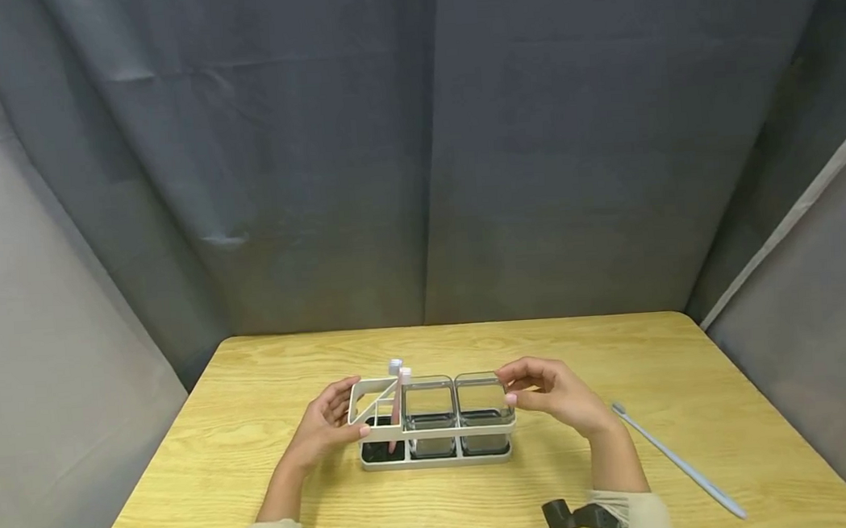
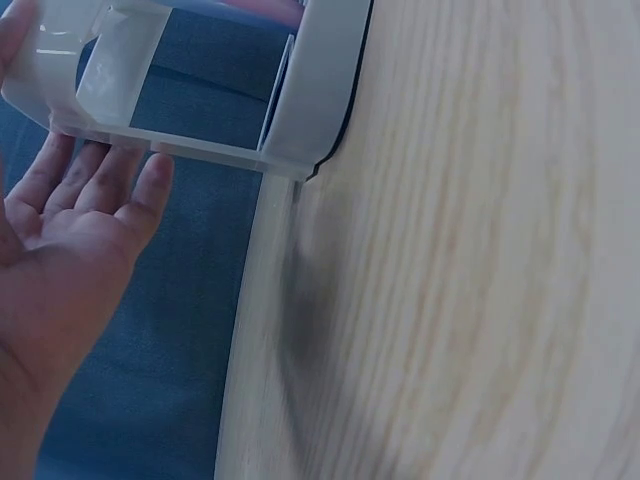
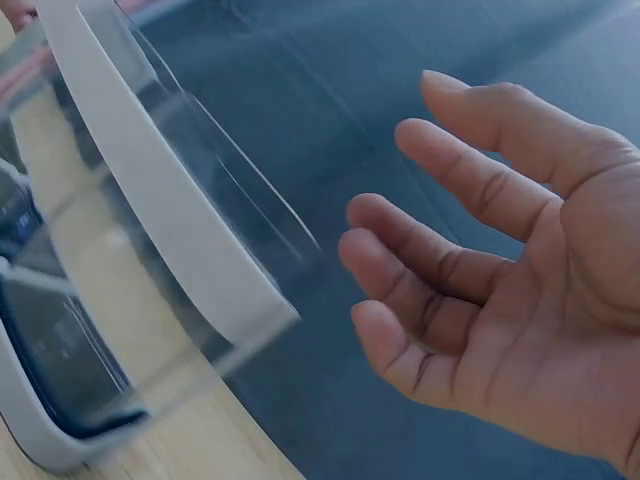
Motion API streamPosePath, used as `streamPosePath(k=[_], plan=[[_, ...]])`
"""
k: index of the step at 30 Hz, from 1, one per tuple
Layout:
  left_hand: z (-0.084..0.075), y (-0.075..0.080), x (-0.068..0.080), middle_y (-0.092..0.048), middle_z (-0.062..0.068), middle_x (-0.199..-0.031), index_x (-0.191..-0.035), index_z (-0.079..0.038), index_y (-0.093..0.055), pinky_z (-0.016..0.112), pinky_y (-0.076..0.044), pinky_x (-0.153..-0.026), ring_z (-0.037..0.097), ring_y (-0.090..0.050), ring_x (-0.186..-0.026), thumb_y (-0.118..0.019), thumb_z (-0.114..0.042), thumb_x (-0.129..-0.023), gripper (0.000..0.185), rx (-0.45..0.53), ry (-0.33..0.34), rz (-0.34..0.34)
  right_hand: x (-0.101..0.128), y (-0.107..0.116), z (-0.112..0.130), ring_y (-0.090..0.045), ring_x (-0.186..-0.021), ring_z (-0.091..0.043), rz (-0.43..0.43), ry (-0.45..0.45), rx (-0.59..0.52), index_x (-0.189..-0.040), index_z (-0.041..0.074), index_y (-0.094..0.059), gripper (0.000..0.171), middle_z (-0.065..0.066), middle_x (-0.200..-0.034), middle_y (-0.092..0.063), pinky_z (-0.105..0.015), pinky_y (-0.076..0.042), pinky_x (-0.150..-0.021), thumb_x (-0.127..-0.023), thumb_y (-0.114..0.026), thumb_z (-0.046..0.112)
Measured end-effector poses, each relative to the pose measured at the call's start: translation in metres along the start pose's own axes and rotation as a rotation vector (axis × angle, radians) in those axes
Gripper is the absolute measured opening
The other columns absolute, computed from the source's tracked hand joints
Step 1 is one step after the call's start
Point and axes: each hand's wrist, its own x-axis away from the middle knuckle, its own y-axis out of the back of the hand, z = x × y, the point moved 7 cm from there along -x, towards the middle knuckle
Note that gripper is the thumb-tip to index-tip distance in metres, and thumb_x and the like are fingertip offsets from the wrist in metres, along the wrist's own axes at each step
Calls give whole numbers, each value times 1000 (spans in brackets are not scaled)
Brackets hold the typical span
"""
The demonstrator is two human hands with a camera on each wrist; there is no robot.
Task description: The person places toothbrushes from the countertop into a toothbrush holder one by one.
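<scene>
White metal-look organiser rack sits low centre of the head view on a light wood table. Rack has three bays: two clear square cups in the centre and right bays, and a divided left bay holding two upright toothbrushes, one pink and one with a pale head behind it. Left hand is at the rack's left end, fingers straight and loosely spread, fingertips on the end frame, thumb on the front rail; left wrist view shows the fingertips meeting the white frame edge, no curl round it. Right hand is at the rack's right end, fingers relaxed and slightly bent, holding nothing; right wrist view shows the fingers apart from the clear cup, a gap between them. Grey-blue toothbrush lies flat on the table at lower right, well apart from the rack, angled diagonally. Dark grey curtain fills the upper frame. Beige sleeves at the bottom edge.
</scene>
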Motion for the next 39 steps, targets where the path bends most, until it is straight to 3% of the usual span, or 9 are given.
streamPosePath(k=[11,15,19,27,39], plan=[[-1,-2,0,-43,18,-136,-137,-4,-40,36,-30,-103,32,-38,-127,-79,-1,-70,78,-1,7,-13,23,34,-11,-53,-100,-38,-39,-79,41,-116,-1,-58,36,-17,-113,-56,-35,-50,-80,-85,-68,13],[0,-2,0,-43,17,-137,-137,-5,-40,39,-30,-103,30,-38,-127,-79,-2,-70,78,-5,8,-14,29,43,-13,-52,-101,-40,-57,-81,38,-118,-6,-56,38,-18,-113,-56,-34,-50,-80,-85,-67,9],[-1,-2,1,-42,19,-138,-138,-5,-39,41,-28,-104,32,-37,-128,-79,-2,-70,79,-2,5,-6,36,50,-16,-54,-101,-31,-62,-83,37,-119,-10,-53,40,-17,-113,-56,-33,-50,-80,-86,-66,8],[-2,-2,0,-42,20,-137,-138,-4,-38,35,-30,-103,36,-35,-128,-79,-2,-70,79,7,8,-3,48,64,-19,-53,-104,-32,-47,-53,35,-120,-9,-50,37,-16,-115,-54,-33,-50,-81,-88,-62,5],[-1,-2,0,-43,20,-136,-138,-3,-38,37,-29,-104,37,-35,-128,-78,0,-70,79,17,2,4,76,91,-32,-52,-108,-31,-71,-75,59,-125,-10,-46,40,-15,-122,-52,-30,-49,-83,-90,-59,3]])
